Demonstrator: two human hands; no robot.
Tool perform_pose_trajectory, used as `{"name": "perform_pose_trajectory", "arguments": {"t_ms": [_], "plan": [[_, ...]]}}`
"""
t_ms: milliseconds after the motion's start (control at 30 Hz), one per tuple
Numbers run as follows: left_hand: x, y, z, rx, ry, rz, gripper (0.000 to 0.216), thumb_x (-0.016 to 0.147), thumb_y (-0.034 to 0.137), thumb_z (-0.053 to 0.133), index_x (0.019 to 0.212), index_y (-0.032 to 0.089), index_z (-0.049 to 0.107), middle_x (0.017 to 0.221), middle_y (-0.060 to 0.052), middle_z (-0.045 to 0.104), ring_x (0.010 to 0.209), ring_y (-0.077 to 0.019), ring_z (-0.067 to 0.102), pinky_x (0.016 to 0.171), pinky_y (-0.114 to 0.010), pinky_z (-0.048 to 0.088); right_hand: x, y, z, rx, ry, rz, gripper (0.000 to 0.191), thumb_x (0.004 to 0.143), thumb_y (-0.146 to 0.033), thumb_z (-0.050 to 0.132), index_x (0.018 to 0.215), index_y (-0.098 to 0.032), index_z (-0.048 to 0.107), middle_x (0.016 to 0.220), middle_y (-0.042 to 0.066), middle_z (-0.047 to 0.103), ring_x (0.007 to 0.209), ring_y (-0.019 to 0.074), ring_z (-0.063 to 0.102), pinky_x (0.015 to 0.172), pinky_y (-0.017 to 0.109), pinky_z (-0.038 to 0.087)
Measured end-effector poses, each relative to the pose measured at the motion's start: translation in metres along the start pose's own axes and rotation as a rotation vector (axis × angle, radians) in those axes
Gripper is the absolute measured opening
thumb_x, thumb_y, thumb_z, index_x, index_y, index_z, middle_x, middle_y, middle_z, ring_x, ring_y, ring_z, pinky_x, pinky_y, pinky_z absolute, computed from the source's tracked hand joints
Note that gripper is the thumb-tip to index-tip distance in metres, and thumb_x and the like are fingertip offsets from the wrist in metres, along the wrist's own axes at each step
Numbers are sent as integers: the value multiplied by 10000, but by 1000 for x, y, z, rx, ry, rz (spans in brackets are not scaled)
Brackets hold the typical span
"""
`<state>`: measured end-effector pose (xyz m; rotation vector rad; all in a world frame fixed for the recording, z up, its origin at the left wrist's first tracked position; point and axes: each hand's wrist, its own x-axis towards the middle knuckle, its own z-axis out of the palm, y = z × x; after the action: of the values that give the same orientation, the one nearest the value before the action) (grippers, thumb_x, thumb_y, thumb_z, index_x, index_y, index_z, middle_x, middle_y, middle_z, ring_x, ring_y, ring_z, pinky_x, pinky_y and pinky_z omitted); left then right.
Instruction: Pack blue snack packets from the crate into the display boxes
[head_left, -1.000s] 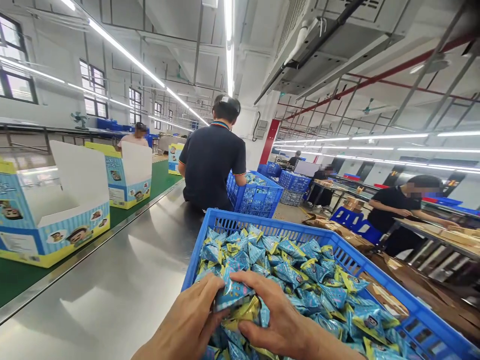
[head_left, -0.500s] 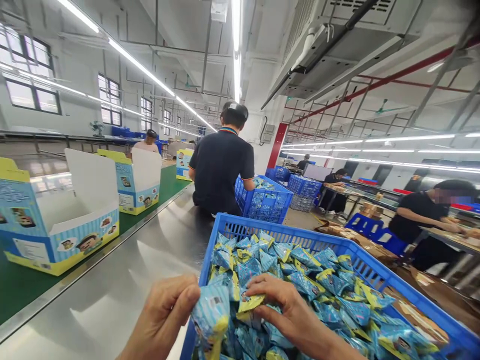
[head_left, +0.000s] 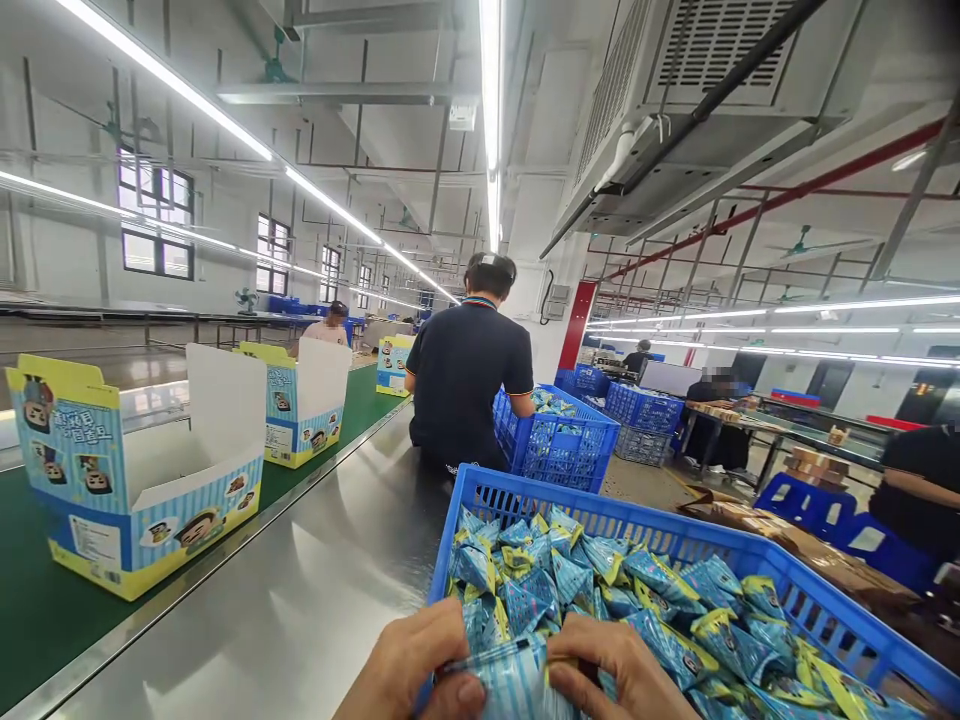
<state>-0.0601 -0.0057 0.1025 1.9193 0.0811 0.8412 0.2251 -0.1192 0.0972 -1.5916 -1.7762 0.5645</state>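
Head view: the left hand [head_left: 409, 665] and right hand [head_left: 615, 670] are pinching a blue-and-yellow foil packet [head_left: 510, 682] from either side in a narrow grip, over the near edge of a blue plastic crate [head_left: 600, 522] heaped with matching packets [head_left: 570, 590]. Beside the crate, a stainless steel table [head_left: 262, 610] is edging a green conveyor belt [head_left: 45, 590] carrying open cardboard display boxes [head_left: 142, 500]. Farther ahead, a co-worker in a dark polo shirt [head_left: 465, 400] is sitting beside a second blue crate [head_left: 559, 440].
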Motion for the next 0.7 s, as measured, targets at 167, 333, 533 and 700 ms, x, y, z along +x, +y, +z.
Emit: {"name": "perform_pose_trajectory", "arguments": {"t_ms": [167,333,533,700], "plan": [[17,-17,11,-146,-206,124,741,992,868,502,671,209,396,656,-12,399,639,-169,400,626,-339,272,1,9,-3,96,-3,57,655,953,-824,607,891,-203,809,780,23,580,706,167,506,684,296,405],[15,-1,12,-146,-122,-3,667,1014,778,593,719,197,446,726,-5,427,692,-163,388,679,-337,265,0,8,-5,117,-2,102,666,939,-832,631,875,-188,790,712,-5,508,663,145,452,645,287,352],[13,6,8,-261,-135,-121,665,949,787,684,722,196,479,741,2,424,705,-159,368,675,-327,261,1,4,-7,129,14,137,719,894,-877,650,857,-173,789,694,-6,502,637,137,441,617,277,337],[11,7,11,-272,-145,-34,649,993,756,659,728,186,497,728,2,439,698,-146,396,676,-315,275,0,4,-6,241,-22,161,727,851,-885,709,936,-168,798,657,-32,469,575,110,422,550,251,298]]}}
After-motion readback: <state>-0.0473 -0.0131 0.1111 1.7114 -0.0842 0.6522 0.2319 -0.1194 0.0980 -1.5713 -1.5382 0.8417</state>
